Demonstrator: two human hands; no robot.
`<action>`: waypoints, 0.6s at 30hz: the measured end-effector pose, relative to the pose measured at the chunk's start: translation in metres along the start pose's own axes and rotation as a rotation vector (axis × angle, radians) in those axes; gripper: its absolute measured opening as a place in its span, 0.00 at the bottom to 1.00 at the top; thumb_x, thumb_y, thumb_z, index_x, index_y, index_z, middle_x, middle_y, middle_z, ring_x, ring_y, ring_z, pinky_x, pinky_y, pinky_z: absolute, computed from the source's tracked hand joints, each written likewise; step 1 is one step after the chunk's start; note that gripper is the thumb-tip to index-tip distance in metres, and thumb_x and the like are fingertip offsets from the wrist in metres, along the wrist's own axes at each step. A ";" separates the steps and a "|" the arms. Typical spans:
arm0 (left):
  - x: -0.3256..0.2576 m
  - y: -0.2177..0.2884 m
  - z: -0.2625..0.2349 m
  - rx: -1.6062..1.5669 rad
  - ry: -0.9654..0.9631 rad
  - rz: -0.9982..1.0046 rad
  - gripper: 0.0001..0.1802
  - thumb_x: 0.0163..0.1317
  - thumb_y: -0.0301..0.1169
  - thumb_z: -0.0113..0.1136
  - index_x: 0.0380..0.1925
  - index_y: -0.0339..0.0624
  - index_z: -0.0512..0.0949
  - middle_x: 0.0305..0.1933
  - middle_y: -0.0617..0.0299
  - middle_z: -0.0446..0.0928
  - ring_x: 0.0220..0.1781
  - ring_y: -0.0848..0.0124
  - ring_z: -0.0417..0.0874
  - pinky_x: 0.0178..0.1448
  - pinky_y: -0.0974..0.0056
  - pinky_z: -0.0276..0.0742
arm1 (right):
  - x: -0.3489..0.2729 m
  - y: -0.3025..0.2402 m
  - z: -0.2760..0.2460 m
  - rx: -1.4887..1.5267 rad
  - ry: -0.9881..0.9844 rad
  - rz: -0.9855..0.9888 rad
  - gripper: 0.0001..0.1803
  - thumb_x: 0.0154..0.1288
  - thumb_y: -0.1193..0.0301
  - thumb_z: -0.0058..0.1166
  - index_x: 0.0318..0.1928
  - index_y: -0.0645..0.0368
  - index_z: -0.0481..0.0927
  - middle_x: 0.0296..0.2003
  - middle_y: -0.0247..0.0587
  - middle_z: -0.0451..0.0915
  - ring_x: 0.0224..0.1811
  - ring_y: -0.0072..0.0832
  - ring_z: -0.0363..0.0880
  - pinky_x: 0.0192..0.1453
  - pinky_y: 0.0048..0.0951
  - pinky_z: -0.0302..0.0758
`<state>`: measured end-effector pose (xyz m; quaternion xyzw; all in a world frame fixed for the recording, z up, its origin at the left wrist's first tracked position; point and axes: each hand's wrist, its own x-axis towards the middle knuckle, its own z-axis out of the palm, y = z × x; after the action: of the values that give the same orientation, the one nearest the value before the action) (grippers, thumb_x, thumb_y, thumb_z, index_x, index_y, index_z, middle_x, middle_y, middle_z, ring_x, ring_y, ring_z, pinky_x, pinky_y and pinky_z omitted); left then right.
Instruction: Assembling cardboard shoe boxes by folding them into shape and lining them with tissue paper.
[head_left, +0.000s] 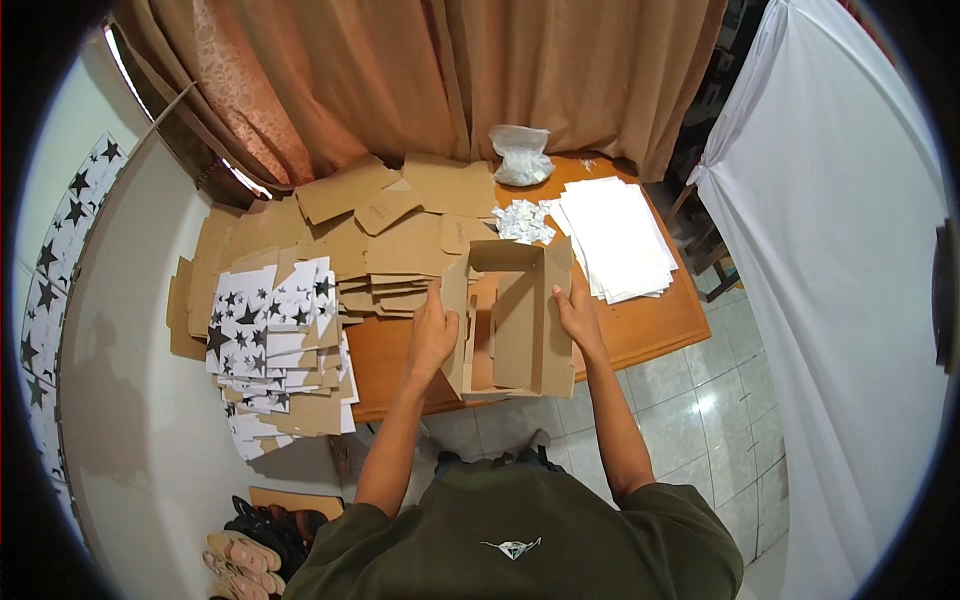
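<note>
Between my two hands is a brown cardboard box [515, 330], held above the table's front edge with its open side toward me. My left hand [433, 335] grips its left wall, thumb on the side. On the right wall, my right hand [578, 318] is closed with the thumb over the upper edge. One flap lies partly across the inside, and orange table shows through a gap at its left. Just beyond the box is a pile of small white packets [524, 221].
Flat cardboard pieces [340, 235] cover the wooden table's [640, 335] back left. Star-printed sheets [270, 330] are stacked at the left. White paper [620, 240] lies at the right, near a clear plastic bag [522, 155]. Footwear [245, 555] sits on the floor, lower left.
</note>
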<state>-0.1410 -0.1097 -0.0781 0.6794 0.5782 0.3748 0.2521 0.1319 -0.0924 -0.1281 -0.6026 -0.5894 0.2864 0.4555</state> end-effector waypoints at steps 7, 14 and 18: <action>0.006 0.011 0.077 0.095 0.032 -0.051 0.30 0.64 0.20 0.47 0.68 0.31 0.61 0.40 0.27 0.80 0.44 0.32 0.82 0.50 0.38 0.77 | 0.029 0.016 -0.039 -0.185 -0.084 0.100 0.19 0.77 0.65 0.44 0.58 0.65 0.74 0.44 0.68 0.83 0.49 0.65 0.80 0.54 0.59 0.74; 0.019 0.014 0.114 0.237 -0.030 -0.174 0.31 0.64 0.20 0.47 0.69 0.32 0.61 0.43 0.25 0.80 0.46 0.30 0.82 0.51 0.37 0.77 | 0.047 0.036 -0.024 -0.129 -0.103 -0.029 0.22 0.74 0.70 0.44 0.64 0.67 0.72 0.47 0.71 0.81 0.54 0.65 0.78 0.58 0.53 0.73; 0.032 0.011 0.121 0.299 -0.042 -0.160 0.32 0.62 0.20 0.49 0.69 0.29 0.61 0.37 0.28 0.80 0.41 0.32 0.83 0.47 0.38 0.79 | 0.062 0.050 -0.021 -0.086 -0.105 0.007 0.23 0.72 0.71 0.44 0.63 0.68 0.72 0.47 0.72 0.81 0.53 0.65 0.78 0.58 0.54 0.73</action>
<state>-0.0355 -0.0698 -0.1344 0.6688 0.6745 0.2492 0.1892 0.1819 -0.0311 -0.1518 -0.6080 -0.6220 0.2935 0.3967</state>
